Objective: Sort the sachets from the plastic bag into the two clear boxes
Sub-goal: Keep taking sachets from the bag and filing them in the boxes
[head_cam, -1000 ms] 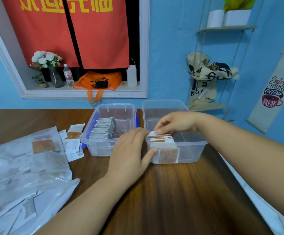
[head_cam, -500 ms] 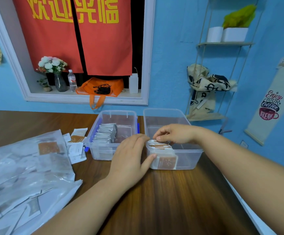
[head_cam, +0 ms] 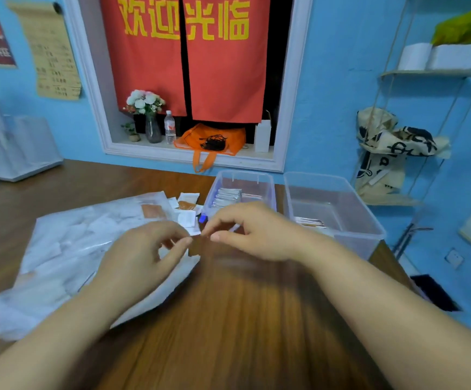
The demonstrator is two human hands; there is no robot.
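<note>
The loose sachets (head_cam: 187, 218) lie just beside the plastic bag (head_cam: 68, 249), near the left box (head_cam: 269, 190), probably waiting to be sorted. Above them the left hand (head_cam: 141, 260) and right hand (head_cam: 257, 235) are close together, fingers curled narrow. Whether they pinch a sachet, I cannot tell because of blur. The right box (head_cam: 369, 235) holds a small stack.

- Left hand (head_cam: 141, 257) and right hand (head_cam: 259, 235) above the wooden table (head_cam: 242, 319), fingers curled, fingertips nearly meeting; blur hides whether either holds anything
- Plastic bag (head_cam: 68, 249) lies flat on the left, under the left hand; loose sachets (head_cam: 186, 205) at its far corner, just beside the left box (head_cam: 268, 187)
- Left box holds a row of silvery sachets (head_cam: 227, 195); right box (head_cam: 369, 229), alongside it, holds a small stack (head_cam: 310, 222) at its near end
</note>
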